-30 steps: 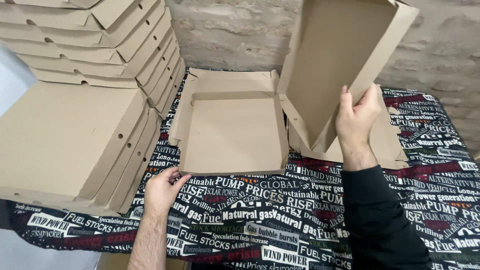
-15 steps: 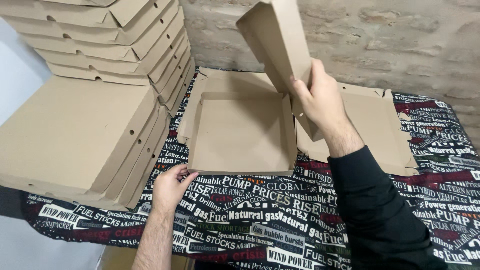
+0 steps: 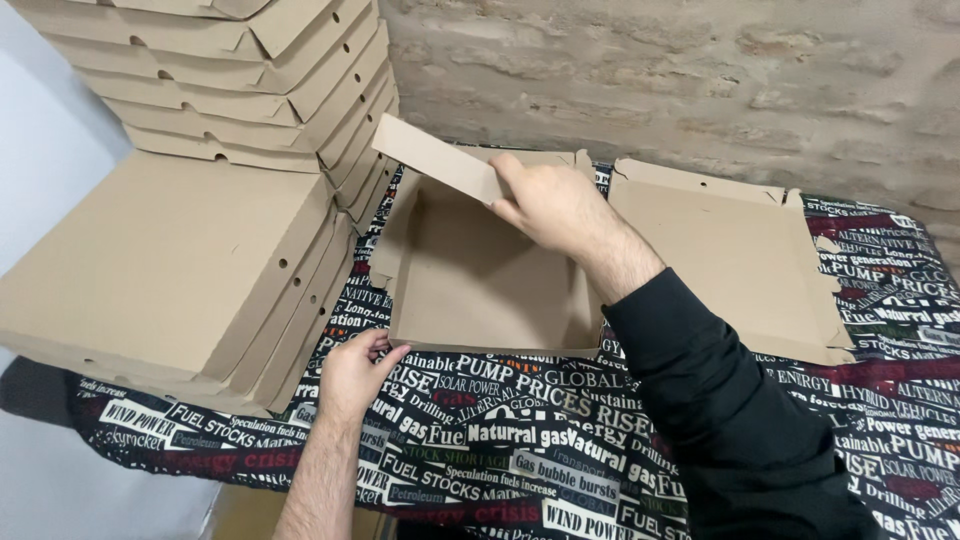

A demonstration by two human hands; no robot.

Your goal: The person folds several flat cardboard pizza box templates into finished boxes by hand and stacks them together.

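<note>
Lid point(image 3: 435, 158) lowered, box point(image 3: 480, 290) edge clear

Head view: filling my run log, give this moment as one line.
right hand: grip on lid flap | left hand: at open box front corner | tablecloth

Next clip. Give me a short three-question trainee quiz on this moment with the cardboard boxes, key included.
1. True or false: the right hand grips a cardboard lid piece tilted over the open box tray.
2. Where is the left hand? A) on the stack of folded boxes B) at the tray's near left corner C) on the brick wall
3. Fill in: to the right of the tray lies a flat, unfolded ______ blank on the printed tablecloth.

Key
1. True.
2. B; the stack of folded boxes stands to its left, untouched.
3. Cardboard.
</note>
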